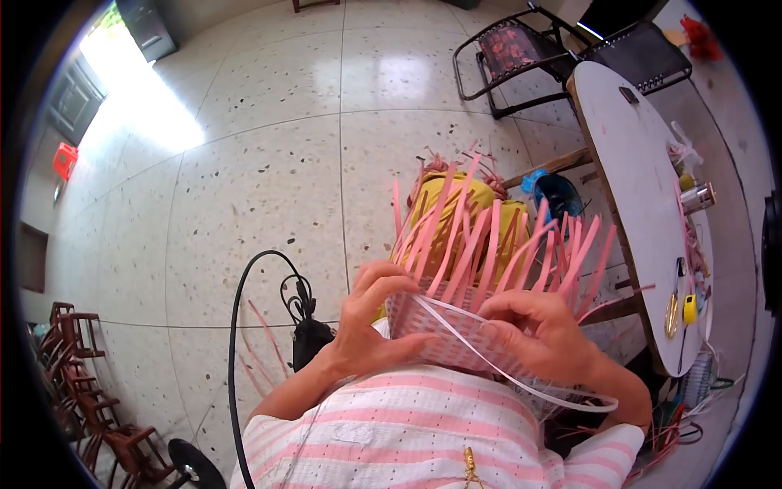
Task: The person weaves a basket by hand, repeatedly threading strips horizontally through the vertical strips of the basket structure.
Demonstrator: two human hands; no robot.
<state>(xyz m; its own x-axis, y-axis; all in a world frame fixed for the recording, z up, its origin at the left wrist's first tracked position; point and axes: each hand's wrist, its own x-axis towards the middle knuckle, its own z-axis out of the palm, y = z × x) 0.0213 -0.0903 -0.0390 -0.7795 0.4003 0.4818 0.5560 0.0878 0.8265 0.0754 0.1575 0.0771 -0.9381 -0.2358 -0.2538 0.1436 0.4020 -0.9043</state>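
A partly woven pink and white piece (456, 338) rests against my lap, with many loose pink strips (489, 244) standing up from its far edge. My left hand (371, 322) grips its left corner, fingers over the top edge and thumb on the near face. My right hand (542, 334) is at the upper right part of the weave, thumb and fingers pinched together; what lies between them is too small to make out. A narrow white strip (481, 350) runs from near my left fingertips across the weave and loops under my right wrist.
At the right stands a white oval table (635, 204) with a yellow tape measure (690, 309) and tools. Behind the strips are yellow-clad legs or cloth (448, 196) and a blue container (558, 196). A folding chair (521, 53) stands beyond. A black cable (234, 350) curves at the left.
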